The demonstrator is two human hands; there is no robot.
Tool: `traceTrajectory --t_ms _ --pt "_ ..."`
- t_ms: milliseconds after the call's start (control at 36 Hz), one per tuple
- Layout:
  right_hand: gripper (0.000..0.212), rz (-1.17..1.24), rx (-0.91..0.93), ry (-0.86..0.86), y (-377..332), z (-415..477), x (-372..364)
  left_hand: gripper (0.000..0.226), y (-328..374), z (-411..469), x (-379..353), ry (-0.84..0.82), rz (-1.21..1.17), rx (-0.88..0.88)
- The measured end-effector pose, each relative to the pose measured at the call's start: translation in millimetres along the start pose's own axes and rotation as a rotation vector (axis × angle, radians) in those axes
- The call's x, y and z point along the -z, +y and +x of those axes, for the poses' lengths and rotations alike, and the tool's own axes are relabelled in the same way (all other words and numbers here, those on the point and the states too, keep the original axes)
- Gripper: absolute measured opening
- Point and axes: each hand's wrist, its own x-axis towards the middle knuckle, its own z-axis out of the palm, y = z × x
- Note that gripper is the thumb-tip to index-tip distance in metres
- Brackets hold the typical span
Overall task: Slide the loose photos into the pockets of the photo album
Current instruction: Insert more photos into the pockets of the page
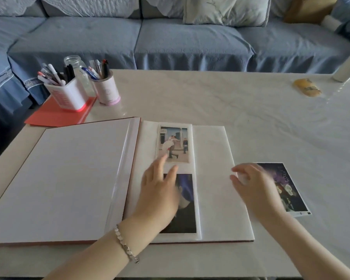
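Two pockets in the left column of the album's (214,178) right page are filled: a wedding photo (174,144) above, a dark photo (187,209) below. Our left hand (160,190) lies flat on the page over the dark photo, fingers spread. Our right hand (255,188) hovers, fingers loosely curled, over the loose photos (287,190) on the worktop (251,110) just right of the album; blur hides whether it pinches an edge.

Risks, as we judge them:
- The loose photos look stacked, so two may lift together.
- A corner may snag and crease at a pocket mouth.
- The page may shift if the left hand lets up.
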Motion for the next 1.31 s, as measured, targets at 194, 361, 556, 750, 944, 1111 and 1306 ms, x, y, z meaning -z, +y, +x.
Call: traceTrajectory --t_ms 194,361,556,750,944,1111,1306 --pt "0.06 -0.509 -0.21 -0.162 57 2 23 0.062 28 27 -22 -0.146 0.028 -0.152" --pt "0.054 -0.713 -0.078 -0.174 59 -4 21 0.056 25 43 -29 -0.245 0.214 -0.115" --pt "0.023 -0.855 0.142 -0.134 57 -5 21 0.053 8 37 -23 -0.212 0.192 -0.026" --pt "0.059 -0.925 0.052 -0.217 41 -9 26 0.057 7 32 -19 -0.216 0.178 0.004" --pt "0.035 -0.627 -0.07 -0.072 42 -20 31 0.054 19 30 -16 -0.035 -0.098 -0.065" --pt "0.029 -0.32 0.251 0.353 5 -26 28 0.054 54 30 8 -0.249 -0.966 0.127" --pt "0.034 -0.098 0.504 0.205 -38 -26 -3 0.022 70 30 17 -0.148 -1.422 0.274"
